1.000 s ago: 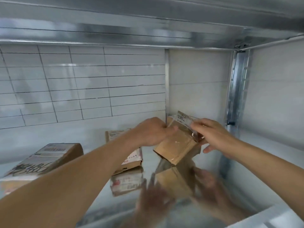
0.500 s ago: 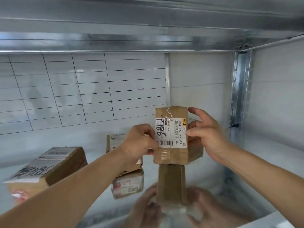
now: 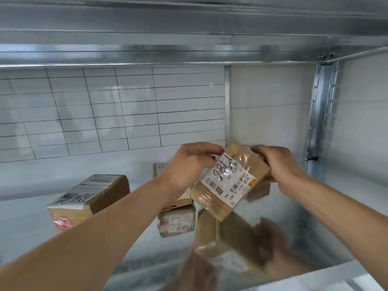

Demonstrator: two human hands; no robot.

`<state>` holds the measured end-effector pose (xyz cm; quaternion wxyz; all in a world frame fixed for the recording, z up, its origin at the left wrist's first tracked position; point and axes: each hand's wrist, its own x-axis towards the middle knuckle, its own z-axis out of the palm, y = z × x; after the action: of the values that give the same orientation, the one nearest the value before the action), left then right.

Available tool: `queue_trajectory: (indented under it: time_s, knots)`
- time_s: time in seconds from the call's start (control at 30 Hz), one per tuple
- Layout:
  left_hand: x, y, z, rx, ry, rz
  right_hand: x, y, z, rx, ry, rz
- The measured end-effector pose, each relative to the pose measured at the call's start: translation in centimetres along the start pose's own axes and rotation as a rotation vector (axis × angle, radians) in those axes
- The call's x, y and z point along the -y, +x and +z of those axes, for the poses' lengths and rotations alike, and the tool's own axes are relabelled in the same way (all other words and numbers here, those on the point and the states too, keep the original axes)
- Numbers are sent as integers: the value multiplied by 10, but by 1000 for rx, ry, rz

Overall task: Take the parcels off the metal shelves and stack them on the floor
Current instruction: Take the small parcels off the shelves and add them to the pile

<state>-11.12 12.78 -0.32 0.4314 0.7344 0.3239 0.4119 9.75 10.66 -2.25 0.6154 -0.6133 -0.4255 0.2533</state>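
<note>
Parcel (image 3: 227, 182), now aslant, seemingly off the shelf (image 3: 126, 238)

- Shiny metal shelf (image 3: 126, 238), mirroring its load.
- Large cardboard parcel (image 3: 90, 198) at left, scribbled label up.
- Smaller parcel (image 3: 160, 169) mid-shelf, partly hidden.

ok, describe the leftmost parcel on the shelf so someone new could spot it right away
Start at the metal shelf before the white tiled wall. At its left end, apart from the rest, lies a brown parcel. A black scribble sprawls along its white label, where the held parcel shows just short numerals.
</note>
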Motion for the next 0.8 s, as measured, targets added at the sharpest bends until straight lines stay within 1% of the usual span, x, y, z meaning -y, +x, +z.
queue_trajectory:
  time_s: [0.1, 0.17, 0.23, 0.27, 0.33, 0.43, 0.57, 0.8]
  knots:
    - [7, -9, 6, 78, 127, -38, -8, 3, -24, -3, -122, 66]
    - [15, -14, 8, 62, 179, -102, -17, 1, -39, 42, -161, 148]
    - [24, -17, 13, 29, 196, -215, -27, -3, -47, 86, -179, 217]
    - [27, -20, 16, 30, 175, -275, -31, -7, -48, 97, -178, 238]
    - [32, -24, 23, 60, 59, -367, -38, -11, -47, 95, -138, 240]
    - [34, -27, 30, 40, -107, -449, -42, -13, -39, 70, -76, 217]
    - [25, -35, 27, -1, -185, -445, -39, -19, -24, 48, -14, 185]
    - [0, -74, -20, -127, -303, -279, 4, -61, 13, -67, 193, -8]
